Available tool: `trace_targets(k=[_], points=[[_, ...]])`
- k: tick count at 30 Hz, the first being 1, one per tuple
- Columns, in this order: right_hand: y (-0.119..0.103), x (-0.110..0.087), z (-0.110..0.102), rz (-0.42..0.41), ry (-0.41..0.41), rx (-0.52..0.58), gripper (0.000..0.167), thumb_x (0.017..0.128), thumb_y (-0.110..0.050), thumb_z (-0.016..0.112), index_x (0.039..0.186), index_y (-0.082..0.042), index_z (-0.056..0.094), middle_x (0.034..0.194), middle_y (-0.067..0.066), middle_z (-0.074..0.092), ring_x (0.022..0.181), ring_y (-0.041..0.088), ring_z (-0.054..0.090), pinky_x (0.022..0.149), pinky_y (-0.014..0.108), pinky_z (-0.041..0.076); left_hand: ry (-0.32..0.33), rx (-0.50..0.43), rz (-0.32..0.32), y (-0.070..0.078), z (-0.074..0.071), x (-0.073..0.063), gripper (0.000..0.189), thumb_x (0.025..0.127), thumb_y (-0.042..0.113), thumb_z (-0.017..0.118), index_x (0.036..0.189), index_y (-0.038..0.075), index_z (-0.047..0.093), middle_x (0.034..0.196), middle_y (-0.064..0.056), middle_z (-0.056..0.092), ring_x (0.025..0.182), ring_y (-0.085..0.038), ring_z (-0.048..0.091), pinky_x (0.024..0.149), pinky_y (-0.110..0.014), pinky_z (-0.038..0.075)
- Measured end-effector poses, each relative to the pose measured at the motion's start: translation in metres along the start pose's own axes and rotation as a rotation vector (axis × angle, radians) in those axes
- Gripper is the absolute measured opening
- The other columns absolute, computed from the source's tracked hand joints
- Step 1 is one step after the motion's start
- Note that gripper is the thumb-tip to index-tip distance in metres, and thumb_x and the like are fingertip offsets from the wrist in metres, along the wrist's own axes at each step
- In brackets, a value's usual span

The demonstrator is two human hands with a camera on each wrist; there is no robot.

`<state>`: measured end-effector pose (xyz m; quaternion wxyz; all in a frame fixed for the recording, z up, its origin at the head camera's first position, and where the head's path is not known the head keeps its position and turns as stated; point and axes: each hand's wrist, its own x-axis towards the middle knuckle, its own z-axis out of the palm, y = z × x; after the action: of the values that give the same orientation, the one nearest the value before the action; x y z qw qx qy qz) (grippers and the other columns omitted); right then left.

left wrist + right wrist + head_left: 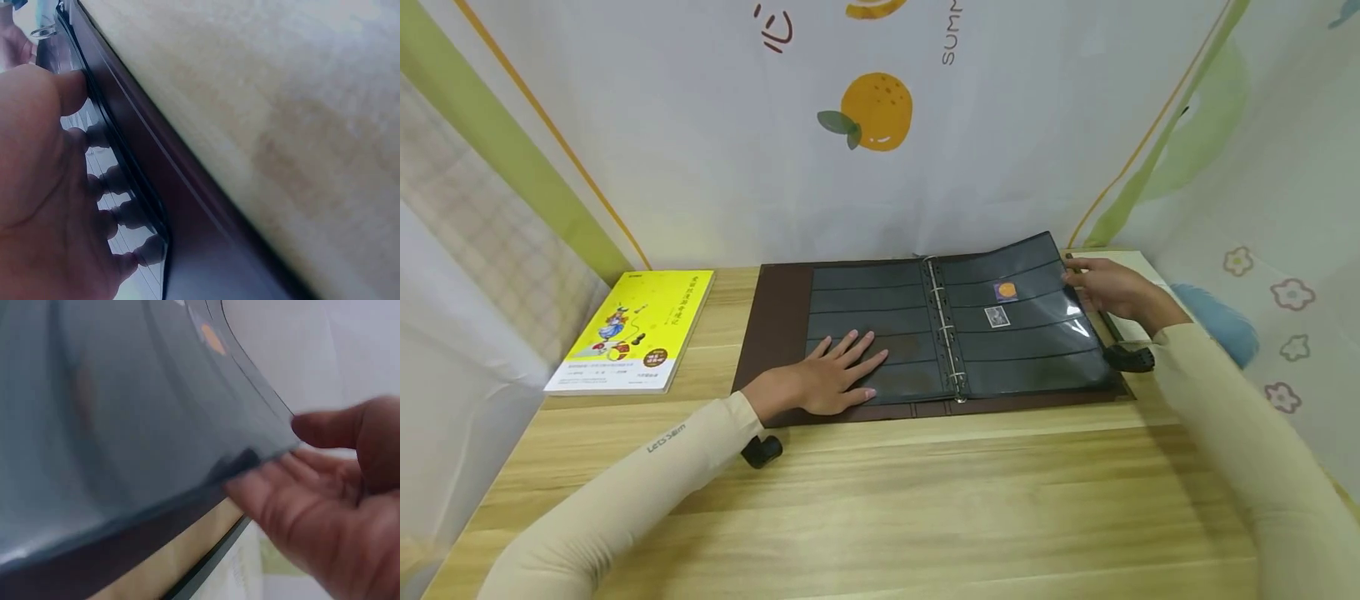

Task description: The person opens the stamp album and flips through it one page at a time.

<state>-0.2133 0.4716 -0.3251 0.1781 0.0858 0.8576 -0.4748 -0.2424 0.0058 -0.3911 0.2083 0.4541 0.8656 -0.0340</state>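
Note:
A brown ring binder (778,321) lies spread on the wooden table with black pocket pages on both sides of its metal rings (946,329). My left hand (831,379) rests flat on the left page (868,298), fingers spread. At the far right, my right hand (1112,292) pinches the outer edge of the right page (1026,343), thumb above and fingers beneath. That page's outer part curves up off the binder. Two small stamps sit in its pockets: a purple one with an orange disc (1006,290) and a grey one (997,317).
A yellow book (643,321) lies on the table to the left. Behind my right hand is a pale book or pad (1131,262) with a dark edge. A printed curtain (737,167) hangs along the table's back edge. Bare wood (925,500) stretches in front of the binder.

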Motion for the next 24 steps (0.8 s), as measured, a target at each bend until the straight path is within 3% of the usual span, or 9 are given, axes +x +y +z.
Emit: trace_targets(k=[2, 5, 7, 9, 12, 17, 18, 21, 24], points=[[0.008, -0.006, -0.002, 0.016, -0.055, 0.048, 0.072, 0.112, -0.025, 0.032, 0.159, -0.005, -0.019, 0.167, 0.029, 0.000, 0.111, 0.013, 0.066, 0.093, 0.034, 0.055, -0.003, -0.004, -0.001, 0.000, 0.000, 0.000, 0.068, 0.108, 0.056, 0.028, 0.163, 0.033, -0.005, 0.170, -0.002, -0.020, 0.158, -0.026, -0.014, 0.128, -0.057, -0.003], [0.019, -0.017, -0.003, 0.013, -0.136, 0.235, 0.076, 0.112, -0.021, 0.035, 0.158, -0.010, -0.025, 0.165, 0.024, 0.023, 0.067, -0.005, 0.061, 0.068, 0.019, 0.054, -0.006, -0.009, 0.001, 0.000, 0.000, 0.001, 0.068, 0.108, 0.056, 0.028, 0.162, 0.033, -0.005, 0.169, -0.002, -0.020, 0.158, -0.026, -0.014, 0.128, -0.057, -0.003], [0.025, -0.024, -0.003, -0.019, -0.244, 0.438, 0.077, 0.112, -0.016, 0.033, 0.156, -0.015, -0.030, 0.159, 0.017, 0.040, 0.072, 0.000, 0.067, 0.073, 0.019, 0.058, -0.006, -0.016, 0.003, 0.000, 0.000, 0.001, 0.068, 0.108, 0.056, 0.028, 0.163, 0.033, -0.005, 0.169, -0.002, -0.020, 0.158, -0.026, -0.015, 0.128, -0.057, -0.004], [0.029, -0.028, -0.002, -0.050, -0.373, 0.616, 0.075, 0.112, -0.011, 0.028, 0.153, -0.019, -0.035, 0.144, 0.010, 0.058, 0.097, 0.011, 0.074, 0.087, 0.028, 0.060, -0.005, -0.019, 0.005, -0.001, 0.001, 0.001, 0.068, 0.107, 0.057, 0.028, 0.163, 0.033, -0.005, 0.170, -0.002, -0.020, 0.158, -0.026, -0.015, 0.128, -0.057, -0.004], [0.028, -0.034, -0.002, -0.082, -0.502, 0.764, 0.075, 0.112, -0.007, 0.023, 0.150, -0.026, -0.039, 0.134, 0.004, 0.066, 0.118, 0.024, 0.069, 0.097, 0.039, 0.058, -0.001, -0.025, 0.004, -0.003, 0.001, 0.000, 0.069, 0.107, 0.057, 0.028, 0.163, 0.033, -0.004, 0.170, -0.001, -0.020, 0.158, -0.026, -0.014, 0.127, -0.057, -0.004], [0.010, -0.044, -0.004, -0.058, -0.368, 0.776, 0.080, 0.111, -0.007, 0.033, 0.155, -0.030, -0.030, 0.125, 0.003, 0.071, 0.106, 0.019, 0.074, 0.089, 0.031, 0.060, -0.003, -0.037, 0.008, -0.003, 0.001, 0.000, 0.069, 0.107, 0.057, 0.028, 0.163, 0.033, -0.004, 0.170, -0.001, -0.020, 0.158, -0.026, -0.015, 0.127, -0.057, -0.005], [0.004, -0.046, -0.005, -0.054, -0.329, 0.748, 0.080, 0.110, -0.007, 0.035, 0.156, -0.029, -0.027, 0.138, 0.001, 0.064, 0.105, 0.015, 0.073, 0.088, 0.026, 0.060, -0.003, -0.037, 0.008, -0.003, 0.001, 0.000, 0.069, 0.107, 0.057, 0.028, 0.163, 0.033, -0.004, 0.170, -0.001, -0.020, 0.158, -0.026, -0.015, 0.127, -0.057, -0.005], [-0.012, -0.052, -0.007, -0.033, -0.241, 0.679, 0.083, 0.109, -0.008, 0.042, 0.158, -0.028, -0.022, 0.135, -0.008, 0.065, 0.099, 0.009, 0.074, 0.084, 0.018, 0.058, -0.003, -0.038, 0.012, -0.002, 0.001, 0.000, 0.068, 0.107, 0.057, 0.028, 0.163, 0.032, -0.004, 0.170, -0.001, -0.020, 0.158, -0.026, -0.015, 0.127, -0.057, -0.005], [-0.027, -0.056, -0.009, -0.037, -0.243, 0.624, 0.084, 0.109, -0.010, 0.042, 0.157, -0.028, -0.025, 0.131, -0.008, 0.067, 0.096, 0.007, 0.074, 0.081, 0.018, 0.058, 0.001, -0.034, 0.012, -0.001, 0.001, 0.000, 0.068, 0.107, 0.057, 0.028, 0.163, 0.033, -0.004, 0.170, -0.002, -0.020, 0.158, -0.026, -0.015, 0.127, -0.057, -0.005]])
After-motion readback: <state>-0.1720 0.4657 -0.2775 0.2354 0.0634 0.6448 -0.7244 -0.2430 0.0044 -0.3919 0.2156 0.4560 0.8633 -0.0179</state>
